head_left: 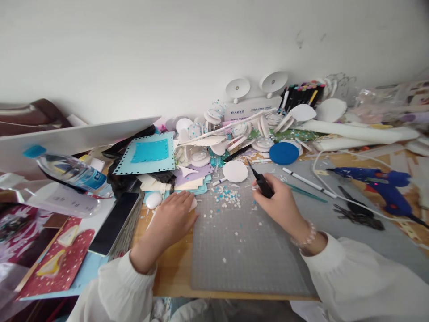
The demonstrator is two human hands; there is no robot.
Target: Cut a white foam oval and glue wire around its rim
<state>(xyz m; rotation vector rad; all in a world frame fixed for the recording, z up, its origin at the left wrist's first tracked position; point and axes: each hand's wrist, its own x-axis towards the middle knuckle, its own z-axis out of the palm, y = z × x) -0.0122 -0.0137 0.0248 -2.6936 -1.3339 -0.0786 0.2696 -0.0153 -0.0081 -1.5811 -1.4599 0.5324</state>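
Note:
My right hand [279, 201] is closed around a black pointed tool [263, 182], its thin tip aimed up and left near a white scalloped disc [235, 171]. Small white and blue pieces [228, 196] lie scattered on the grey cutting mat [241, 250] left of that hand. My left hand [176, 214] rests palm down with its fingers fairly flat, at the mat's left edge, beside a white oval object [153, 200] and below layered coloured papers [201, 184]. A small white bit shows by its fingers; whether it is touched I cannot tell.
A blue glue gun [385, 183] with a white cord lies at the right, near a white pen [310, 183]. A blue disc [283, 153] and heaped paper pieces line the back. Leftward are a phone [114, 223] and a water bottle [72, 171].

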